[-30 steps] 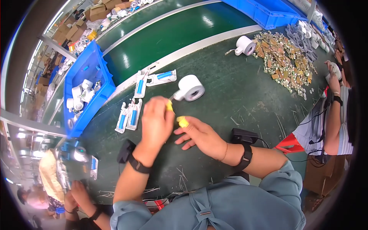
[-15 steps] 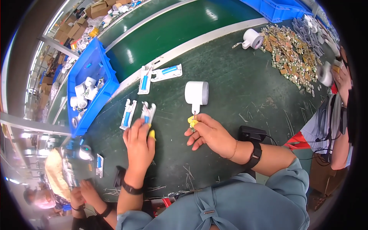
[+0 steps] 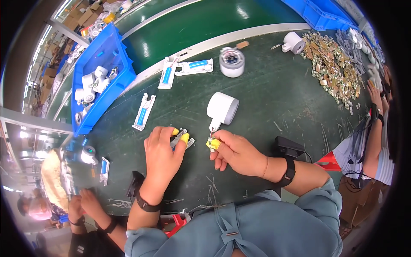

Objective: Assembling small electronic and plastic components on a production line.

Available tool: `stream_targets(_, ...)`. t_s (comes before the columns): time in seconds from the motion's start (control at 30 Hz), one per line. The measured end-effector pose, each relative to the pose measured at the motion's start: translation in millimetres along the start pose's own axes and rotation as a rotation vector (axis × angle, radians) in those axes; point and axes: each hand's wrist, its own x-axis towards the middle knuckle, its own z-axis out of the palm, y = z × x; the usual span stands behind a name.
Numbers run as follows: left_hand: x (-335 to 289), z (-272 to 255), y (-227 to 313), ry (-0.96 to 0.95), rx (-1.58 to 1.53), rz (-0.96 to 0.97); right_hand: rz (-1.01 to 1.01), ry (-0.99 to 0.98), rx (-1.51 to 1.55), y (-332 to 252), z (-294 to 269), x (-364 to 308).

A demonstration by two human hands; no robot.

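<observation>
My right hand [image 3: 239, 155], yellow covers on its fingertips, pinches a small circuit board [image 3: 212, 144]. Thin wires join the board to a white, grey-rimmed cylindrical head with a short stem [image 3: 219, 109], which lies on the dark green table just beyond the hand. To the left, my left hand [image 3: 164, 150] is closed on a white handle shell [image 3: 184, 138]; fingers cover most of it, and a bit of blue shows beneath. Beyond that hand lies another white handle shell with a blue battery [image 3: 144, 112]. Two similar shells [image 3: 167, 73] [image 3: 195, 66] rest near the far rail.
A blue bin [image 3: 127, 77] of white parts stands left. A round white-and-grey unit [image 3: 232, 64] sits by the rail, another head [image 3: 293, 43] farther right. Beside it spreads a pile of small circuit boards [image 3: 329, 64]. A black device [image 3: 290, 146] is by my right wrist. Co-workers sit on both sides.
My left hand has taken up the handle shell and brought it right, closer to the circuit board. A round white-and-grey unit now stands near the far rail. The view has shifted slightly.
</observation>
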Motion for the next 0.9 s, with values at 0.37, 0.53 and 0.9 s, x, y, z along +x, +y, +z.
stream_targets(0.37, -2.8, 12.8, 6.9, 0.118, -0.057, 0.3, 0.037, 0.023, 0.024, -1.2, -0.5, 1.5)
stream_targets(0.53, -0.9, 11.2, 5.1, 0.03, -0.189, 0.311, 0.067, 0.022, 0.034, 1.2, -0.3, 4.4)
stream_targets(0.9, -2.5, 10.0, -1.2, -0.133, -0.293, 0.348, 0.0, 0.017, -0.101, 0.7, 5.5, 2.6)
